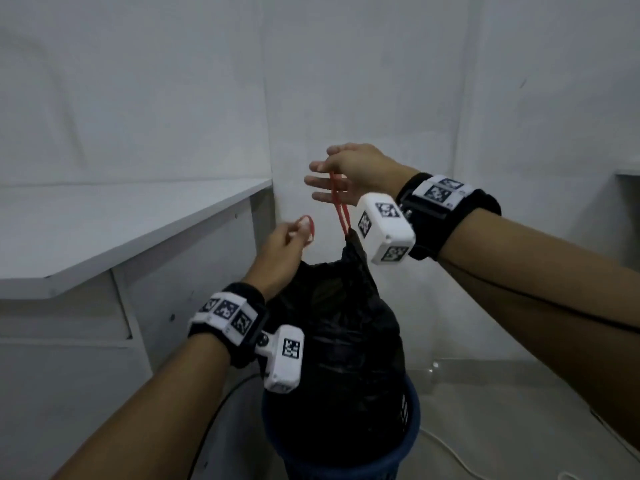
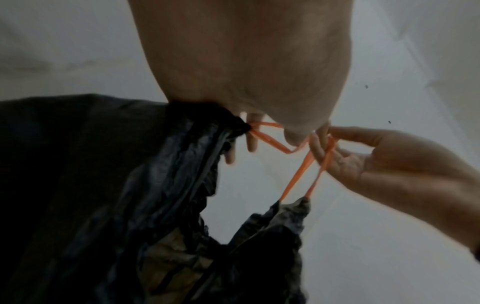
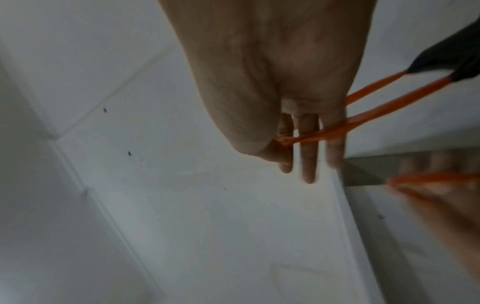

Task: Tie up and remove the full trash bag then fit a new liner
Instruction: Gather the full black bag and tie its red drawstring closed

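Black trash bag (image 1: 341, 327) sat full in blue bin (image 1: 408, 424), top gathered, khaki contents glimpsed through mouth in left wrist view. Orange drawstring loops pulled up out of hem: right loop (image 1: 341, 209) pinched by right hand (image 1: 356, 174), other fingers (image 1: 320, 181) spread; left loop (image 1: 310, 228) hooked by curled left hand (image 1: 282, 247). White shelf (image 1: 114, 230) at left; cable on floor (image 1: 446, 445).

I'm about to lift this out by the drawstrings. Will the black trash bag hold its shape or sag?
Probably sags: the black trash bag is thin, crinkled film. It bulges above the blue bin, so likely fairly heavy. The orange drawstrings look thin and may stretch.
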